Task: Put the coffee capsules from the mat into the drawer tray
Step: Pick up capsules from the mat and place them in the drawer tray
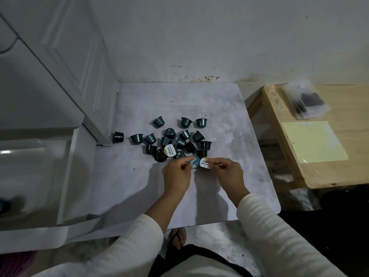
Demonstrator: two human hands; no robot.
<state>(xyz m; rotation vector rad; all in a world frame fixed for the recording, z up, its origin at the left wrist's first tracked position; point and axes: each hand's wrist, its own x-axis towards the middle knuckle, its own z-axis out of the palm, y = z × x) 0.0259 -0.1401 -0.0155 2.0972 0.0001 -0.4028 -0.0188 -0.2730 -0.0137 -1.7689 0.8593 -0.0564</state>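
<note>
Grey mat (pixel 199 100) carries scattered capsules. My left hand (pixel 176 172) and right hand (pixel 227 170) each pinch one capsule; light, rigid, dentable: grip at the rim.

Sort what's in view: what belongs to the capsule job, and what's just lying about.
Job: capsules on the mat; one pinched in each hand, left hand, right hand; white tray at left.
Lying about: wooden table, yellow sheet, plastic bag.
</note>
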